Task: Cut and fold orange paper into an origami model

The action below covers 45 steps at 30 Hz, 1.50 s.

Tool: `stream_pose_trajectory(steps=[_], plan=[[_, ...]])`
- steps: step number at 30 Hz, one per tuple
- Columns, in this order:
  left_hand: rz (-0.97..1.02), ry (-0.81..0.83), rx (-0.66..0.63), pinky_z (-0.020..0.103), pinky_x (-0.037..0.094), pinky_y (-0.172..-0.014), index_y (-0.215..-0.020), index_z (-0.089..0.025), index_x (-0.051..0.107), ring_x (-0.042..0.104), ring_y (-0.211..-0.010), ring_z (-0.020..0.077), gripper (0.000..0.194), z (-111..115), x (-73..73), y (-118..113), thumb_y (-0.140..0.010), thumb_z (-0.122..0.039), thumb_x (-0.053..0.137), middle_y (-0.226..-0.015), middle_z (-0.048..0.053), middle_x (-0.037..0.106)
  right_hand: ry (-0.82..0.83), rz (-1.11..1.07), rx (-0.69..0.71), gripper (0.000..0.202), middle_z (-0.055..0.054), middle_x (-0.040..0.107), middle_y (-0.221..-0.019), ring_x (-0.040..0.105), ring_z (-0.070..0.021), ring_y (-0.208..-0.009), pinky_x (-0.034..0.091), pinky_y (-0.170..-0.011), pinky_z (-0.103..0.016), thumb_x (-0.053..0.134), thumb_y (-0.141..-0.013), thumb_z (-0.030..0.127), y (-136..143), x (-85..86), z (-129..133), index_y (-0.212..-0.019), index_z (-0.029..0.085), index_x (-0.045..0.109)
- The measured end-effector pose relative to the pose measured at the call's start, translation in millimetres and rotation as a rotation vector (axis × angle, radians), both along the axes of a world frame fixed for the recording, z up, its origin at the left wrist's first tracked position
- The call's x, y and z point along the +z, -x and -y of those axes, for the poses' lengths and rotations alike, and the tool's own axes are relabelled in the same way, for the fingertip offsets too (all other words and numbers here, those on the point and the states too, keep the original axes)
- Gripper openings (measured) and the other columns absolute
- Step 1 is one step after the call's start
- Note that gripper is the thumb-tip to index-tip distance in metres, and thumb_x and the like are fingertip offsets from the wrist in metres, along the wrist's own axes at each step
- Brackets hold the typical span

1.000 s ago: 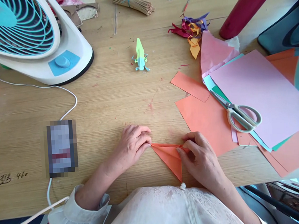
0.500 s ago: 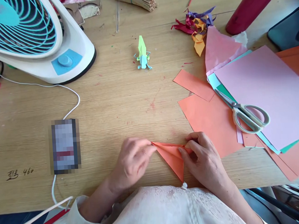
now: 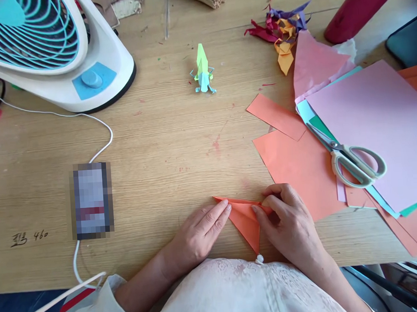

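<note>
A folded piece of orange paper (image 3: 247, 223) lies at the table's front edge, roughly triangular, with one point toward my body and a narrow fold along its far side. My left hand (image 3: 202, 231) is closed on the far fold near its left end, fingers straight and together; the left corner sticks out past the fingertips. At the right end, my right hand (image 3: 287, 217) pinches the fold between thumb and curled fingers, covering that corner.
Scissors (image 3: 357, 163) rest on coloured paper sheets (image 3: 378, 112) at right. Orange pieces (image 3: 297, 169) lie beyond my right hand. A green-and-blue paper figure (image 3: 202, 69) stands ahead. On the left are a fan (image 3: 108, 72) and a corded phone (image 3: 92, 200).
My left hand has shifted from the paper's left corner a little right along the fold, its fingers now straighter. My right hand keeps its pinch. The view has shifted slightly.
</note>
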<state>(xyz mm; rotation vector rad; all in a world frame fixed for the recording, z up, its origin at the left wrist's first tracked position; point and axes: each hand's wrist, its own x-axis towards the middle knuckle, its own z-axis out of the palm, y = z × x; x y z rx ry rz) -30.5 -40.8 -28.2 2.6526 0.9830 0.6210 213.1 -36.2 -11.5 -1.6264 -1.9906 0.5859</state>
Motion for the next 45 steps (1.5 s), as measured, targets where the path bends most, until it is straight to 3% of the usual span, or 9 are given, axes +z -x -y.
stream_pose_trajectory(steps=[3, 8, 13, 19, 27, 33, 45], plan=[[-0.081, -0.018, -0.039, 0.039, 0.053, -0.107, -0.149, -0.007, 0.036, 0.055, -0.131, 0.0258, 0.052, 1, -2.9, 2, -0.097, -0.006, 0.044, -0.144, 0.017, 0.054, -0.006, 0.0, -0.005, 0.016, -0.009, 0.054, -0.098, 0.056, -0.0209, -0.082, 0.05, -0.072, -0.04, 0.059, -0.091, 0.018, 0, -0.4, -1, -0.076, 0.02, 0.054], [-0.149, -0.115, -0.076, 0.036, 0.052, -0.107, -0.142, 0.001, 0.043, 0.054, -0.132, 0.0253, 0.045, 0, 2.3, 1, -0.096, -0.004, 0.045, -0.141, 0.02, 0.057, -0.004, -0.006, -0.014, 0.016, -0.008, 0.054, -0.096, 0.056, -0.0206, -0.082, 0.049, -0.071, -0.038, 0.059, -0.091, 0.018, 0, 0.0, -1, -0.076, 0.02, 0.054], [-0.22, -0.142, -0.016, 0.036, 0.057, -0.093, -0.14, -0.005, 0.05, 0.065, -0.112, 0.0239, 0.042, -3, 12.3, -5, -0.099, -0.009, 0.04, -0.144, 0.019, 0.054, -0.001, 0.002, -0.021, 0.018, -0.008, 0.054, -0.096, 0.055, -0.0202, -0.082, 0.049, -0.071, -0.038, 0.059, -0.091, 0.017, 2, 0.2, -2, -0.074, 0.021, 0.053], [-0.277, -0.252, -0.075, 0.033, 0.055, -0.086, -0.133, -0.017, 0.06, 0.062, -0.105, 0.0217, 0.041, -8, 17.1, -11, -0.095, -0.008, 0.048, -0.149, 0.002, 0.052, 0.003, 0.005, -0.037, 0.02, -0.008, 0.055, -0.094, 0.054, -0.019, -0.08, 0.048, -0.07, -0.037, 0.058, -0.092, 0.018, 3, 0.7, -3, -0.073, 0.02, 0.052], [-0.331, -0.229, -0.043, 0.036, 0.046, -0.1, -0.138, -0.02, 0.058, 0.051, -0.124, 0.0228, 0.043, -4, 14.5, -13, -0.098, -0.014, 0.041, -0.154, 0.001, 0.045, -0.06, 0.015, -0.065, 0.023, -0.005, 0.057, -0.087, 0.055, -0.0157, -0.074, 0.046, -0.065, -0.031, 0.06, -0.09, 0.017, 4, -1.6, -6, -0.069, 0.019, 0.051], [-0.286, -0.191, -0.118, 0.045, 0.03, -0.119, -0.135, -0.014, 0.059, 0.04, -0.142, 0.0262, 0.043, -9, 12.5, -14, -0.1, -0.012, 0.035, -0.152, 0.006, 0.047, -0.063, 0.035, -0.08, 0.023, -0.004, 0.055, -0.085, 0.054, -0.0154, -0.073, 0.045, -0.064, -0.031, 0.06, -0.09, 0.016, 5, -2.4, -7, -0.069, 0.019, 0.051], [-0.278, -0.153, -0.162, 0.053, 0.021, -0.123, -0.134, -0.01, 0.057, 0.035, -0.146, 0.0284, 0.04, -10, 10.5, -13, -0.1, -0.011, 0.036, -0.154, 0.013, 0.043, -0.096, 0.09, -0.111, 0.026, -0.005, 0.052, -0.084, 0.052, -0.0157, -0.072, 0.045, -0.063, -0.03, 0.06, -0.091, 0.019, 8, -6.3, -9, -0.067, 0.019, 0.051]])
